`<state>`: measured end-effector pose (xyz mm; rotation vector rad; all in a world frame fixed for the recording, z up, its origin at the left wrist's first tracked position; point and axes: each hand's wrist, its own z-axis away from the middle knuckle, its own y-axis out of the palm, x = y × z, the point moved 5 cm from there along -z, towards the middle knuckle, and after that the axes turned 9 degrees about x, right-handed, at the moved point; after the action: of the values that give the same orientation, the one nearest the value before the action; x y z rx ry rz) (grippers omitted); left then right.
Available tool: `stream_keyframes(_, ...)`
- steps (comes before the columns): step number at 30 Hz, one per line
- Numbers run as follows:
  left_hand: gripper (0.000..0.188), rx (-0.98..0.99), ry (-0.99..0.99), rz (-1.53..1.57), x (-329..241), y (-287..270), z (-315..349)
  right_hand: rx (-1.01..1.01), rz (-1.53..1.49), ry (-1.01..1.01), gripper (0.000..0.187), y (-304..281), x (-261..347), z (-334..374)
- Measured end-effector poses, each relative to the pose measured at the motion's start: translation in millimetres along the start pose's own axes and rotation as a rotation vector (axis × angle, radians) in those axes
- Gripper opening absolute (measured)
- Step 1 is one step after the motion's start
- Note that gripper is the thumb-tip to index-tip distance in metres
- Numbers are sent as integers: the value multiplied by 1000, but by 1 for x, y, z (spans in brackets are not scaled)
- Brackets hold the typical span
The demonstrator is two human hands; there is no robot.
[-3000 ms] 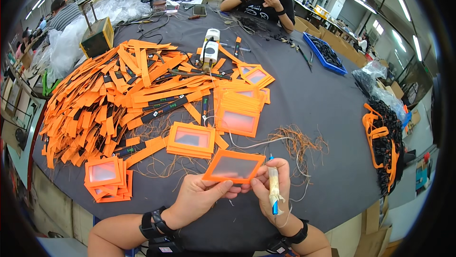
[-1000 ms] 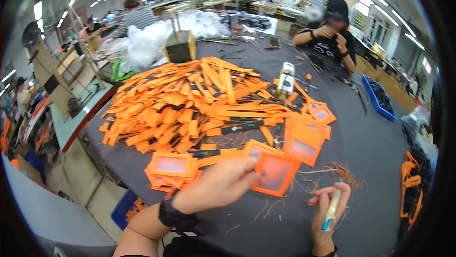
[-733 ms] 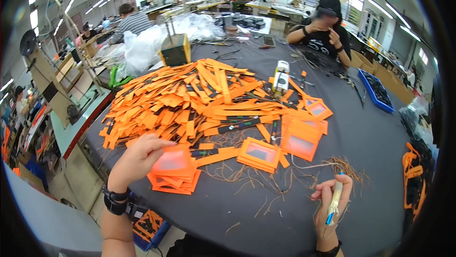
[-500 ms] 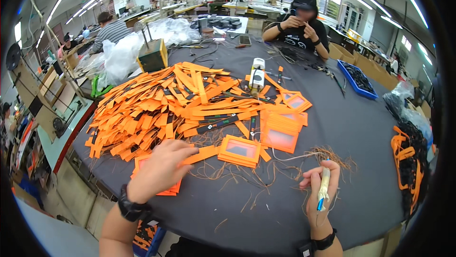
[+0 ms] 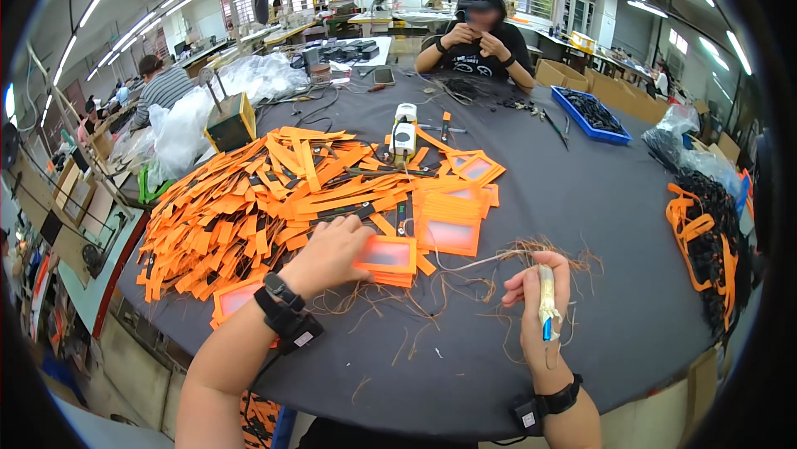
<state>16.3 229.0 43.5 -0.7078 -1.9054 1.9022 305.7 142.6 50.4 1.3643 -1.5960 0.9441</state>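
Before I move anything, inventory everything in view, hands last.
Strips: uncountable heap, orange and black, table's left half.
Window frames: several stacks, orange with clear panes, centre and near left.
Electrical block: apparently one, white, behind frames.
Threads: tangle, orange, right of frames.
Tray: one, blue, far right.
Strap heap: one, black and orange, right edge.
Box: one, green and yellow, behind strips.
Plastic bags: uncounted, clear, back left.
Table: one, dark grey, beneath.
Co-worker: one, black clothing, across table.
Tool: one, blue and pale, right hand.
Left hand: one, black wristband, at frames.
Right hand: one, black wristband, holding tool.
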Motion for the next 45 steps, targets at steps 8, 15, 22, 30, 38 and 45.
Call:
stream_keyframes(8, 22, -79, -139, 933, -18, -34, 28, 1, -11, -15, 18, -1, 9, 2)
stream_keyframes(15, 29, 326, -119, 1992, -95, 27, 36, 154, -323, 52, 35, 15, 1, 10)
stream_keyframes(22, 29, 379, -74, 1852, -121, 65, 34, 289, -249, 93, 38, 40, -23, 20)
stream_keyframes(30, 31, 282, -74, 1876, -115, 66, 35, 313, -172, 146, 42, 43, -31, 23)
stream_keyframes(38, 29, 316, -108, 1596, -111, 61, 34, 149, -83, 54, 31, 30, -22, 13)
stream_keyframes(45, 30, 327, -81, 1608, -114, 68, 31, 169, -385, 171, 27, 13, -22, 14)
